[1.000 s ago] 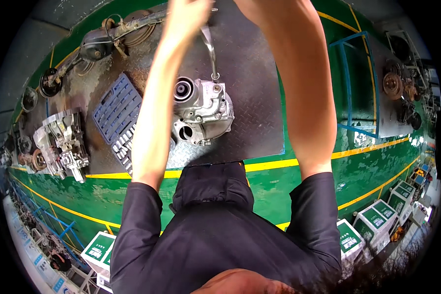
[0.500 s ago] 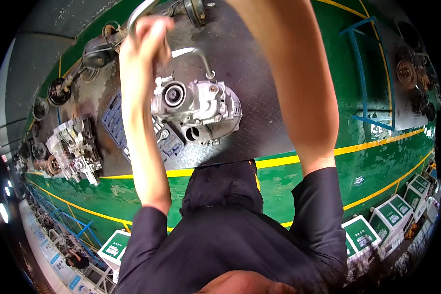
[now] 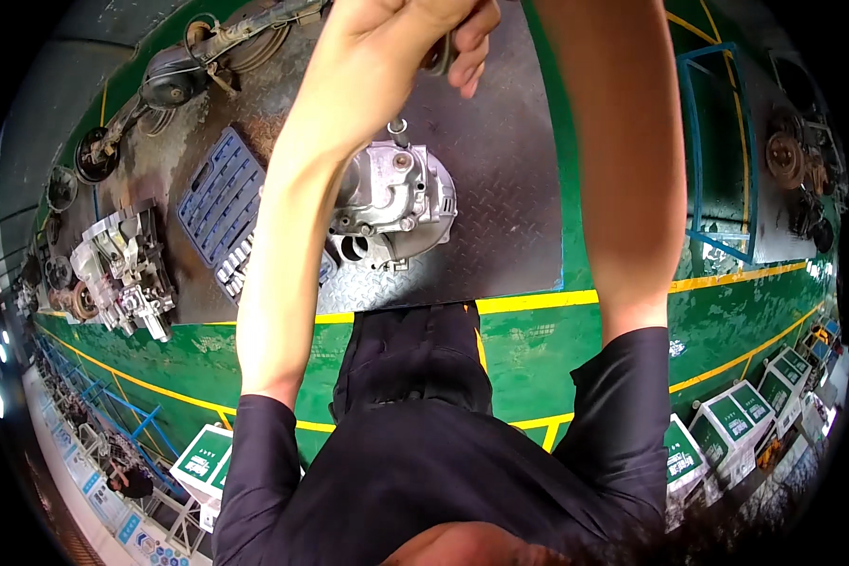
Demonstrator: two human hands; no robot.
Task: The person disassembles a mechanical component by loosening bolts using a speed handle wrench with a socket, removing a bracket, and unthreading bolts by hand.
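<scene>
My left hand (image 3: 415, 28) reaches in at the top, its fingers curled round a crank-shaped speed wrench (image 3: 399, 133). The wrench's lower end meets the top edge of a silvery cast-metal gearbox housing (image 3: 384, 193). My left wrist and forearm cover the left part of that housing, where a round opening showed before. My right forearm (image 3: 632, 160) runs up past the top edge, and the hand itself is out of view. Left of the housing lies an open blue socket-set case (image 3: 219, 189), with several chrome sockets (image 3: 236, 269) partly behind my left forearm.
The dark tread-plate table (image 3: 509, 222) ends in front of me. Another metal gearbox (image 3: 127, 269) stands at its left end. A greasy axle (image 3: 174, 85) stretches across the back left. A blue floor frame (image 3: 698, 151) stands to the right, and white-green boxes (image 3: 731, 420) are lower right.
My left hand has swung right across the top with the wrench's bend. The right arm has shifted slightly right. The view has moved a little, so the housing and table appear slightly higher.
</scene>
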